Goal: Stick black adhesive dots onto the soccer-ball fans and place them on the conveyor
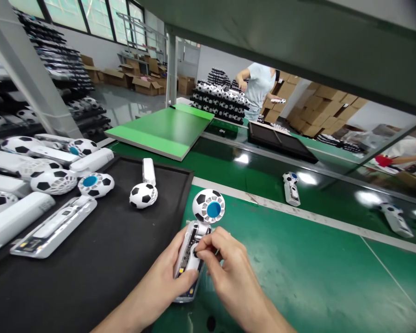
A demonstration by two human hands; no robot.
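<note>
A white handheld device (208, 207) with a round football-patterned head and a blue disc stands tilted above the green table (298, 259). Its open body shows a circuit board. My left hand (166, 273) is wrapped round the lower body, thumb across its front. My right hand (223, 259) is pinched at the middle of the body, over a small dark round spot; whatever its fingertips hold is too small to make out. Left of my hands, a black tray (125, 249) bears one device (143, 194) lying apart and several more heaped at its left side.
Behind the table runs a dark green conveyor (263, 173) with a few devices on it. A bright green board (166, 127) lies beyond the tray. Overhead hangs a wide shelf (298, 41). A person (260, 85) stands across the line near stacked trays.
</note>
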